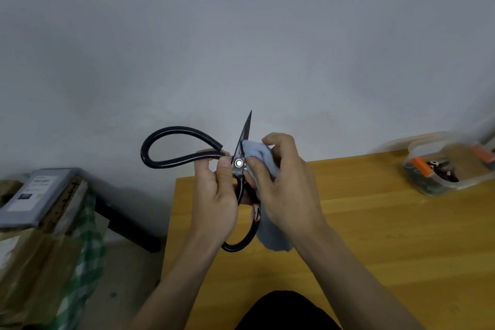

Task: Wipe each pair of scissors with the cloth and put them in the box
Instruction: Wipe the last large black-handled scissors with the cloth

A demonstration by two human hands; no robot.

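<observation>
Your left hand (214, 193) pinches the scissors (238, 166) by the pivot; your right hand (281, 185), just beside it, grips the pale blue cloth (257, 154) against the blade. Below both hands lies the yellow wooden table (375, 236), a grey wall (241, 35) beyond them. The scissors are black, long-looped, tip up. Far right of your right hand sits the clear box (442, 169).

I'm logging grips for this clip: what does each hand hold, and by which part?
The left hand grips the black scissors near the pivot, where the handles begin. The right hand holds the light blue cloth, pressing it against the blade.
</observation>
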